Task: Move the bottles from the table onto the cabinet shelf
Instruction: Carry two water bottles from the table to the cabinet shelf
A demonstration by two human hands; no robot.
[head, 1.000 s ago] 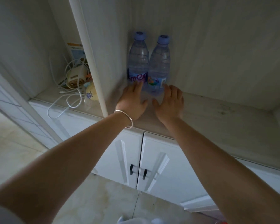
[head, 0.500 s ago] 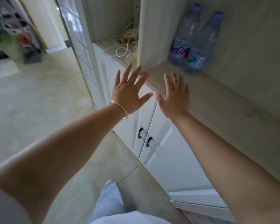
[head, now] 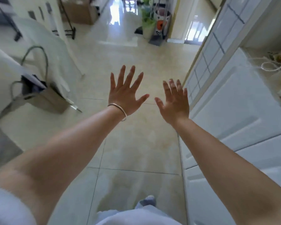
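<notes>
No bottles are seen; their place cannot be told. The left hand [head: 126, 96] and right hand [head: 174, 103] are spread wide and empty over the floor [head: 136, 143], cabinet [head: 234, 119] at three o'clock. A return trip is judged under way; the table must be found. At nine o'clock, the bag [head: 43, 98] contents cannot be told

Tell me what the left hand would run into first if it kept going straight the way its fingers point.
Nothing close, it seems: the left hand is open and empty, pointing down the tiled floor; the plant stand far ahead looks roughly in line, though depth is unclear.
</notes>
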